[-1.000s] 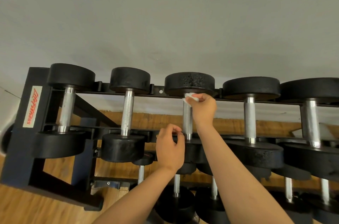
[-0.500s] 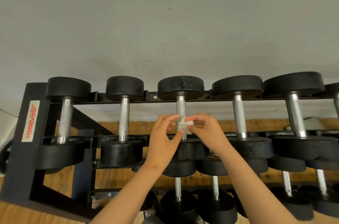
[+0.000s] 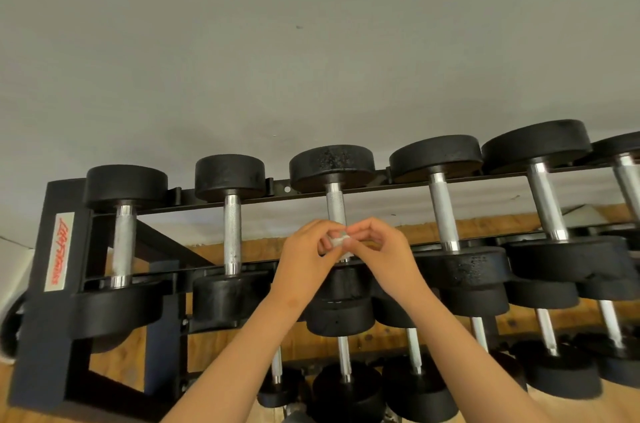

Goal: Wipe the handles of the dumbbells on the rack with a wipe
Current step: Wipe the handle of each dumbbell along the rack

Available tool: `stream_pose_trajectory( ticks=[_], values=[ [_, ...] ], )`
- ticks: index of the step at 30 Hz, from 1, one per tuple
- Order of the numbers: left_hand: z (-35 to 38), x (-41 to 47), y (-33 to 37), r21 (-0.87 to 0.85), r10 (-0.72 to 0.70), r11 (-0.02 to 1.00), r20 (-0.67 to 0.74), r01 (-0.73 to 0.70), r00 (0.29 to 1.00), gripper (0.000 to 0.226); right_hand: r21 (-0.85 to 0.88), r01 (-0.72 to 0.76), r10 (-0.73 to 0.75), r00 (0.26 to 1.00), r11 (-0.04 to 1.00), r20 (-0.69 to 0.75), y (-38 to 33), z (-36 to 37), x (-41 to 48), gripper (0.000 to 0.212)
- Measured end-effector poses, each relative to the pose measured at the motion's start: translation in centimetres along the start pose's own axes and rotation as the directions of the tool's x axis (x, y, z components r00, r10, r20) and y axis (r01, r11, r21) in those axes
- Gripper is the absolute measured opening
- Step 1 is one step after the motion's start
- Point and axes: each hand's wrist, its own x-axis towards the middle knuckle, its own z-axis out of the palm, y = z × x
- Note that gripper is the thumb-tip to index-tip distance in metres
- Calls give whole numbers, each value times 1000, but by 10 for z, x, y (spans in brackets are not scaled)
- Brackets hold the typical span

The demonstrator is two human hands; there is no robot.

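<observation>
A black rack [image 3: 52, 291] carries a top row of black dumbbells with silver handles. My left hand [image 3: 306, 261] and my right hand [image 3: 379, 254] meet in front of the third dumbbell's handle [image 3: 335, 206], low on it. Both pinch a small crumpled white wipe [image 3: 337, 241] between their fingertips. The lower end of that handle is hidden behind my hands. To the left stand the first handle [image 3: 123, 246] and the second handle [image 3: 232, 235]; to the right the fourth handle [image 3: 444, 214] and the fifth handle [image 3: 547, 201].
Lower tiers of the rack hold several smaller dumbbells [image 3: 346, 384]. A grey wall [image 3: 311, 41] rises behind the rack and a wooden floor [image 3: 485, 325] shows between the rails. The rack's left post bears a red-lettered label [image 3: 59, 251].
My right hand came down from the top of the third handle with the wipe. My left hand rose to meet it, and both now pinch the wipe together.
</observation>
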Motion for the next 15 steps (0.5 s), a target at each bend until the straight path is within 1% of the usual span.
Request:
stream_pose_trajectory(
  ticks=[2,3,5,7,9,11,15],
  values=[
    [0,1,-4,-9,-36,999,14,37,999,19,56,8,-6,1000,998,-27,1,1,-5,11],
    [0,1,-7,-10,-59,998,17,59,998,19,46,9,-6,998,999,-65,4,2,-7,12],
    [-2,0,-14,-33,-144,989,24,145,989,20,-97,-15,-1,986,995,-165,14,6,-11,12],
    [-1,0,-23,-52,-250,966,63,253,966,20,-232,-68,14,974,970,-227,26,11,-15,11],
    [1,3,-32,-38,-326,942,132,333,936,17,-257,-113,50,970,960,-238,37,18,-18,18],
    [3,10,-38,-38,-379,918,210,395,901,14,-230,-160,95,958,960,-271,41,24,-18,24],
    [3,26,-44,-44,-431,882,332,470,839,10,-39,-282,249,898,959,-364,42,30,-9,29]
  ],
)
